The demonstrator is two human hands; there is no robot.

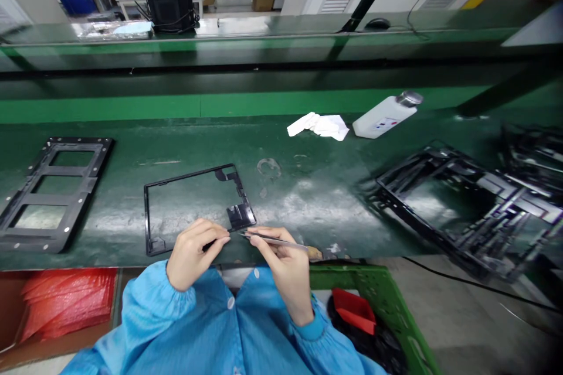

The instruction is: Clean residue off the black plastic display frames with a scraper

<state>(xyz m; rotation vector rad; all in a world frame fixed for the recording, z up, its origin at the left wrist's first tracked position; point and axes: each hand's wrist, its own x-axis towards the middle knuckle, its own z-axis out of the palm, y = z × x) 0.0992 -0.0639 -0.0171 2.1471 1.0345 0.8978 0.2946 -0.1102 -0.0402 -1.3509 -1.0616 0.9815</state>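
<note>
Frame [189, 176]: flat on tabletop [316, 158] | your left hand [193, 252]: fingers pinched on frame's near edge, apparently steadying it | your right hand [281, 258]: fingers clamped on tweezers [281, 242], tip by frame's near-right corner, presumably for precision

Left hand [193, 251] and right hand [284, 263] (both pinching) nearly meet.
</note>
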